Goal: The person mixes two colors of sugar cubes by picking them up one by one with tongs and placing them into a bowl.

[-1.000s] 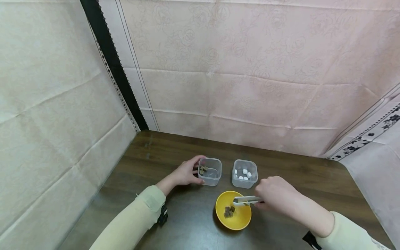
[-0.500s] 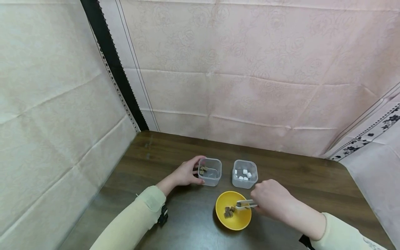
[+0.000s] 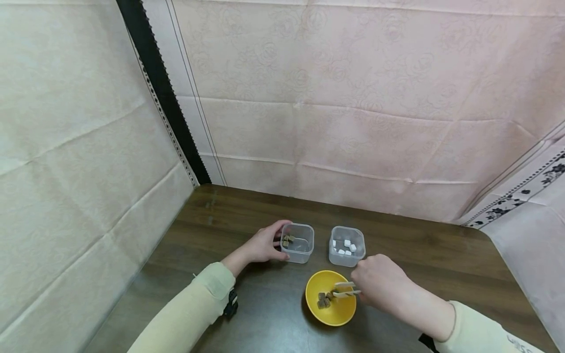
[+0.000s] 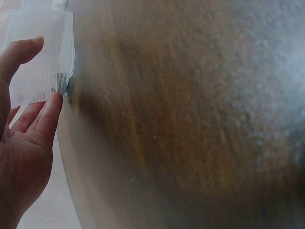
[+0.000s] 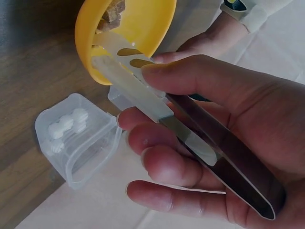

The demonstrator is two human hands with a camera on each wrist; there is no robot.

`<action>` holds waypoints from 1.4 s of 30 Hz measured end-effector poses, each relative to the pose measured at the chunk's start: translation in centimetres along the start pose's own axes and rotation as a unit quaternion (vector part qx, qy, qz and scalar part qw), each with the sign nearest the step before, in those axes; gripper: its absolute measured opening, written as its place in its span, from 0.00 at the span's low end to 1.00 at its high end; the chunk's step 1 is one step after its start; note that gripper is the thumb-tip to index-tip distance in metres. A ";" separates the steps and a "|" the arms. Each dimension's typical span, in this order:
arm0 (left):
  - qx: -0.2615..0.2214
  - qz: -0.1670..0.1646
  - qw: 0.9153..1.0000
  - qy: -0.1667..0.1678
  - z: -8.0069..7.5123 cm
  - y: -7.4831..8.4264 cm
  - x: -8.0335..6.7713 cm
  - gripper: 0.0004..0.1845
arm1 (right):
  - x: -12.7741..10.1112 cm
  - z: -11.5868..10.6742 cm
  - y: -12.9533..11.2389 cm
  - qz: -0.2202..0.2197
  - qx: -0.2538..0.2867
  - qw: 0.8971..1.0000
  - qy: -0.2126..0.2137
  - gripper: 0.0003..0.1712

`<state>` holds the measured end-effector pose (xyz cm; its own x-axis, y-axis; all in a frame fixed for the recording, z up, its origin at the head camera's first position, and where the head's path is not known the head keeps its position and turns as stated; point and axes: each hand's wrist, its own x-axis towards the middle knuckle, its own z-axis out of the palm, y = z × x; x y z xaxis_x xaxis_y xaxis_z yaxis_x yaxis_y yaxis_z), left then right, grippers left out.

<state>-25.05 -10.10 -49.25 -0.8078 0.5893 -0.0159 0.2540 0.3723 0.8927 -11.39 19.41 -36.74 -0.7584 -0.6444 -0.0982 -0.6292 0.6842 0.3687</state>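
Note:
My left hand point(image 3: 262, 245) grips the left side of a clear plastic container point(image 3: 301, 256), thumb at the near side and fingers at the far side. Several brown cubes point(image 3: 287, 239) lie inside it. In my right hand point(image 3: 383, 284) I hold tongs point(image 5: 128, 87) with pale tips and a dark metal handle, thumb on one arm and fingers under the other. Their tips, a little apart, reach into a yellow bowl point(image 3: 342, 314) beside several brown cubes point(image 3: 323, 300). Whether a cube sits between the tips, I cannot tell.
A second clear container point(image 3: 346, 229) with several white cubes point(image 3: 347, 244) stands right of the first, behind the bowl. All stand on a dark wooden table point(image 3: 247, 314). Pale patterned cloth point(image 3: 331, 122) hangs behind and at both sides.
My right hand has moved a little left and down, and the tong tips have come from above the bowl's right part to beside the brown cubes. The left hand stays still.

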 end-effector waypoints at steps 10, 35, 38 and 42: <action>-0.003 -0.003 1.000 -0.001 -0.1 0.2 -0.2 0.47 | 0.2 -1.4 1.3 -0.003 0.023 0.998 0.052 0.26; 0.010 -0.007 1.000 0.005 0.1 -0.6 -0.1 0.47 | 7.1 -2.1 3.3 0.018 0.072 0.989 0.131 0.32; 0.012 -0.009 1.000 0.004 0.1 -0.6 0.0 0.48 | 8.1 -1.9 3.6 0.016 0.062 0.990 0.125 0.33; 0.004 -0.012 1.000 0.003 0.0 -0.5 0.1 0.48 | 9.3 -1.6 3.7 0.014 0.052 0.993 0.106 0.33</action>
<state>-25.26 -10.20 -49.71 -0.8167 0.5760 -0.0347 0.2388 0.3921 0.8884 -20.49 15.39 -34.85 -0.7300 -0.6743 0.1118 -0.6309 0.7276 0.2694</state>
